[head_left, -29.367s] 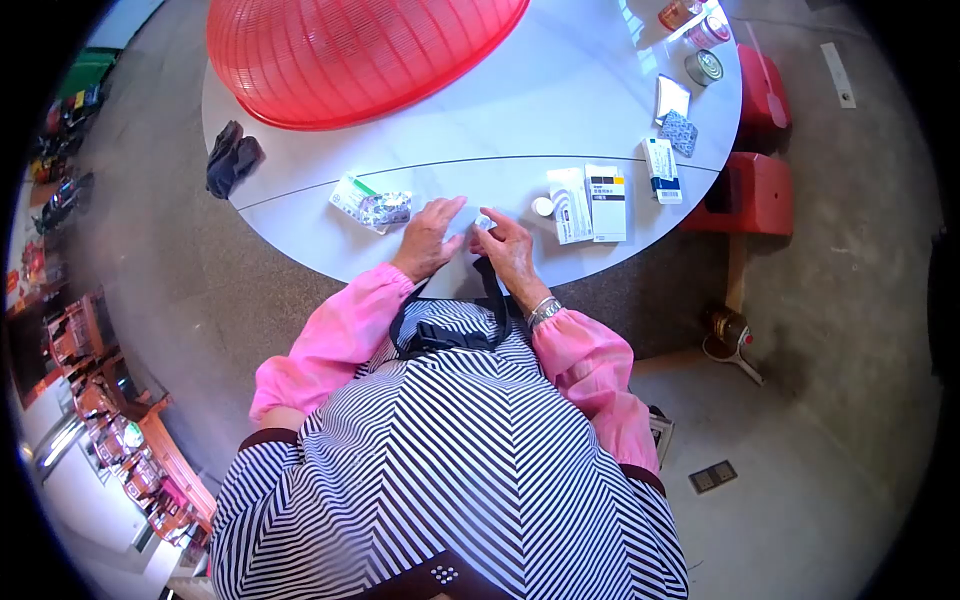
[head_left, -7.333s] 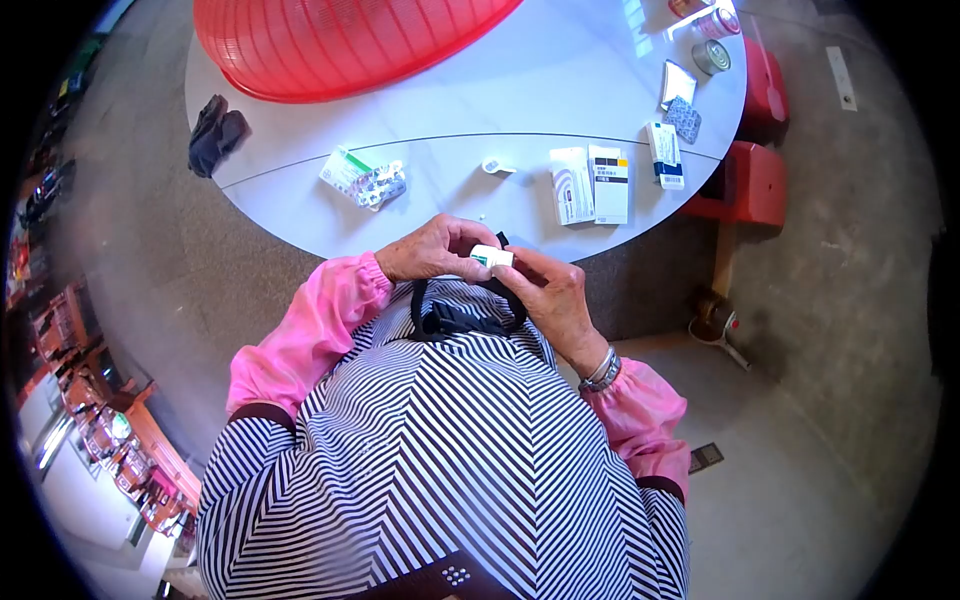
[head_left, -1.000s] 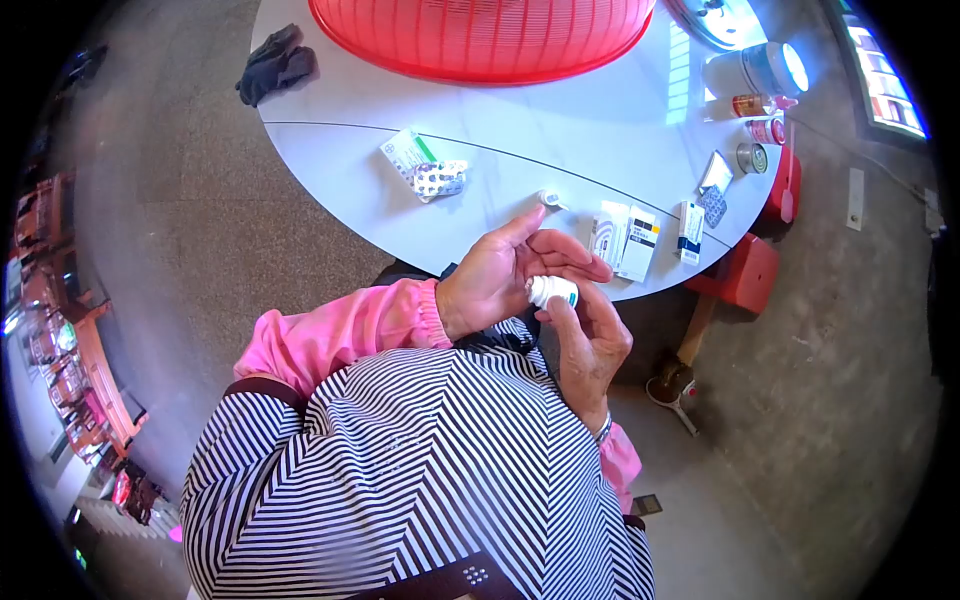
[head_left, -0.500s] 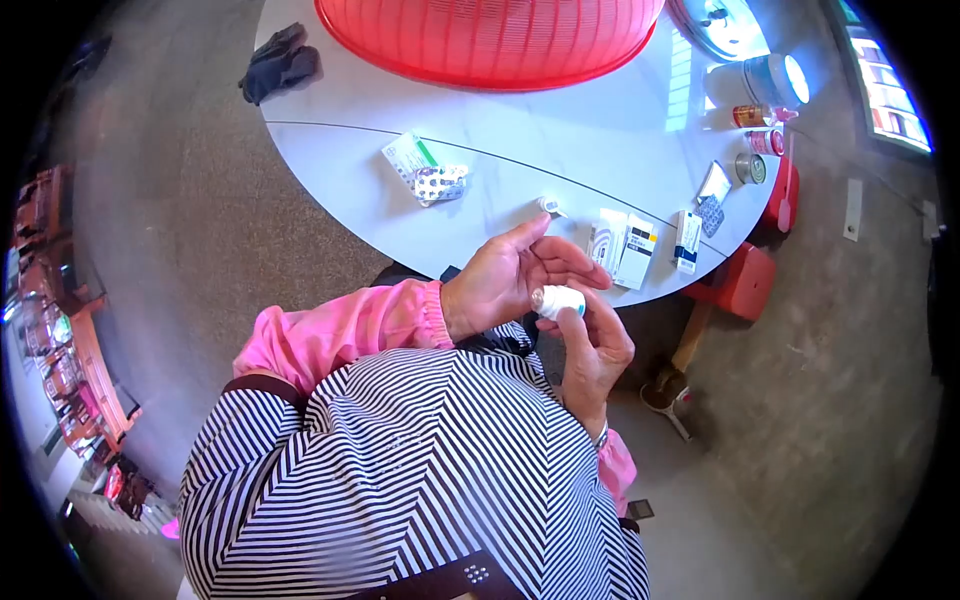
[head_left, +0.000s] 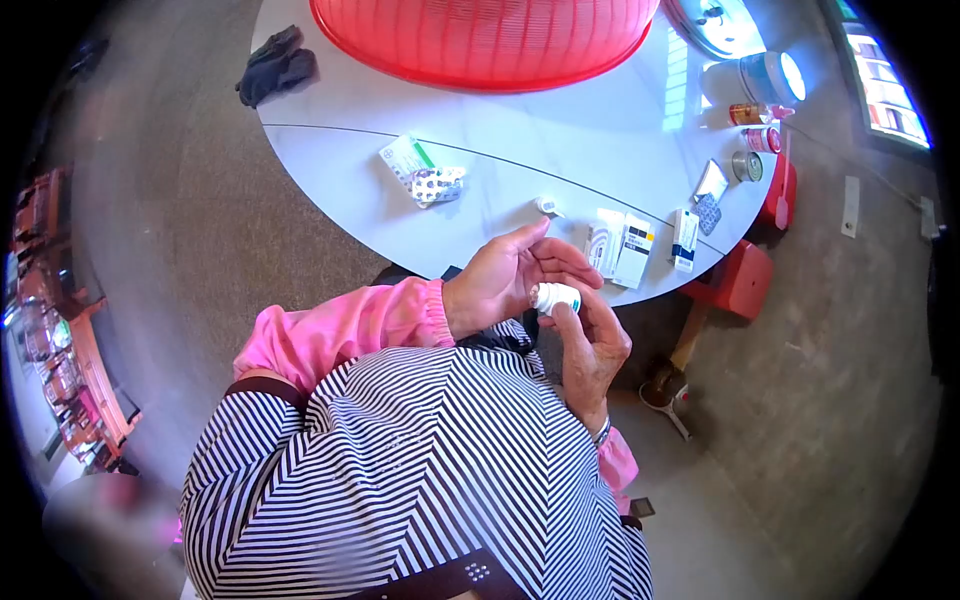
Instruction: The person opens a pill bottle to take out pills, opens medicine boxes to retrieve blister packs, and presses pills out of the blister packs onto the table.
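My right hand [head_left: 592, 345] grips a small white bottle [head_left: 556, 298] between thumb and fingers, its mouth tipped toward my left palm. Palm up and fingers apart, my left hand [head_left: 505, 280] is cupped beside the bottle's mouth; whether anything lies in the palm is too small to tell. On the white table beyond sits a small white cap [head_left: 547, 205]. White medicine boxes [head_left: 634, 252] lie right of my hands, with a blue and white box [head_left: 685, 240] farther right. A blister pack [head_left: 438, 185] overlaps a green and white box [head_left: 404, 156] at the left.
A red mesh cover [head_left: 490, 45] stands on the table [head_left: 340, 175]. Dark cloth [head_left: 275, 66] lies at its left edge. A tin [head_left: 747, 166], jars and a large tub [head_left: 772, 78] line the right edge. Red stools [head_left: 742, 280] stand beside it. A blurred person is at lower left.
Since the middle frames, my left hand has turned palm up and the bottle is tipped toward it. Over the last second both hands barely moved. A blurred person has appeared at lower left.
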The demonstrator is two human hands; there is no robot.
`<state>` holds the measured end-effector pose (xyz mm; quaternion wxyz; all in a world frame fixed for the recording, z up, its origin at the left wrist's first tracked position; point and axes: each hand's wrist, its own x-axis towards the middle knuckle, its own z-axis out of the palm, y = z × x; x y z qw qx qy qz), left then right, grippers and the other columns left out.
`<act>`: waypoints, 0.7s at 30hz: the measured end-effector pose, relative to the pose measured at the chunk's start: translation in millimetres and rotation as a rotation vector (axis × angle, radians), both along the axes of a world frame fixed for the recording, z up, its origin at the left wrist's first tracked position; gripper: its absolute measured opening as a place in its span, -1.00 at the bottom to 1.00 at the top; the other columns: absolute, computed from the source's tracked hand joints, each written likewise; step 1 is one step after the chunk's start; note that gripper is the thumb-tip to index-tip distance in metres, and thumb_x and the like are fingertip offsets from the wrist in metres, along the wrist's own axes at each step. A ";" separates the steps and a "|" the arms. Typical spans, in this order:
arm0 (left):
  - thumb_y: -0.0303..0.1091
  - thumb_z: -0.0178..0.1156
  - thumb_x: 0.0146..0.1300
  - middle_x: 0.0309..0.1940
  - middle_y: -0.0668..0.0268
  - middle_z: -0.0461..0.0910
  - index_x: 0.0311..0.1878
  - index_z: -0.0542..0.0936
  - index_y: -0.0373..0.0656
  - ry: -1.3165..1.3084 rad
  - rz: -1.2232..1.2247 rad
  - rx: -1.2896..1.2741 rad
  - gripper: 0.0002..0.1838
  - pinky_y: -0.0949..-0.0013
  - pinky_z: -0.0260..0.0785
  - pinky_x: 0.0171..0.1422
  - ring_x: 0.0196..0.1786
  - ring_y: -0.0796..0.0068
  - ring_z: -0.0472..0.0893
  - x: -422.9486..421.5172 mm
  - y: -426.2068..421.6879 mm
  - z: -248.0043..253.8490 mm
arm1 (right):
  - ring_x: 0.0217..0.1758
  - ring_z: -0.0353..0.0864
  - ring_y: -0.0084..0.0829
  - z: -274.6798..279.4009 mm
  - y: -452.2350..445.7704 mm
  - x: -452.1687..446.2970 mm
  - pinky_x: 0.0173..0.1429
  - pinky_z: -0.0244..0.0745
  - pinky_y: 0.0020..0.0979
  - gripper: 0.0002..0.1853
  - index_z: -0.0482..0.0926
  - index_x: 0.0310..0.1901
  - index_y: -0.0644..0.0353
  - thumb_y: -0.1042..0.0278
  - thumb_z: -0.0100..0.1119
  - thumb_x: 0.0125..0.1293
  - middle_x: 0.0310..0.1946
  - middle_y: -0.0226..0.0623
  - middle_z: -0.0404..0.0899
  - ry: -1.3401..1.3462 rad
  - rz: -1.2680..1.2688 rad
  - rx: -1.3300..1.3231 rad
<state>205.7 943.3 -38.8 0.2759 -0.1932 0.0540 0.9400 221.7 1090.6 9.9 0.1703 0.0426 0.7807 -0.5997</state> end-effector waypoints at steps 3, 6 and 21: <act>0.00 -0.43 0.52 0.01 -0.10 0.57 -0.12 0.58 -0.36 0.019 -0.007 0.001 -0.34 0.12 0.27 0.35 0.13 0.10 0.55 -0.4 2.1 -0.1 | -0.33 0.65 -0.58 3.0 -0.2 0.5 -0.25 0.50 -0.60 -0.72 0.60 -0.04 0.38 0.56 0.26 0.19 -0.34 -0.30 0.65 -0.026 -0.026 -0.002; 0.00 -0.43 0.52 0.01 -0.10 0.58 -0.11 0.58 -0.36 0.036 -0.015 -0.038 -0.34 0.12 0.28 0.34 0.12 0.10 0.56 -0.7 0.6 4.1 | -0.32 0.65 -0.58 7.3 -3.2 1.9 -0.24 0.50 -0.61 -0.72 0.60 -0.04 0.38 0.57 0.25 0.18 -0.35 -0.29 0.65 -0.036 -0.046 -0.042; 0.06 -0.44 0.51 0.02 -0.02 0.58 -0.10 0.58 -0.28 0.050 -0.033 -0.056 -0.34 0.18 0.36 0.22 0.08 0.18 0.57 -3.1 1.7 7.1 | -0.27 0.65 -0.53 -3.2 6.2 -3.2 -0.18 0.55 -0.58 -0.67 0.55 0.07 0.40 0.56 0.18 0.27 -0.25 -0.25 0.66 -0.145 -0.056 -0.187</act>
